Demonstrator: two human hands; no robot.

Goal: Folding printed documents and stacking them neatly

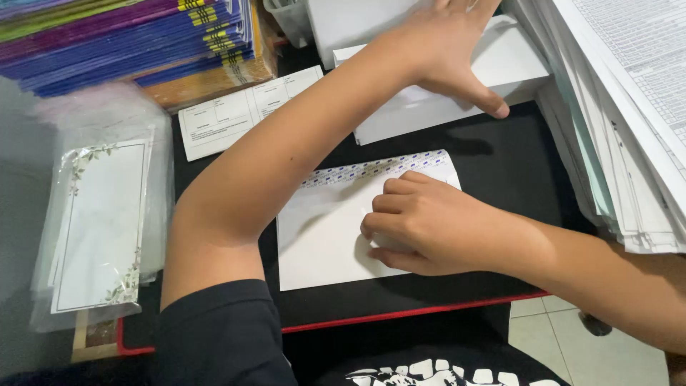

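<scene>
Two bare hands work on the black desk: the right hand, curled, presses a white paper envelope near the front edge; the left hand, spread flat, rests on a stack of white envelopes at the back.

The scene is seen through 1 view only, taken from a camera worn on the head. It is aimed steeply downward and slightly forward, onto a black desk mat with a red edge. The mat is viewed from close above, so that it fills the middle of the frame. Nearer than the mat, the wearer's dark shirt is caught at the bottom edge; right of it, a strip of tiled floor is seen.
</scene>
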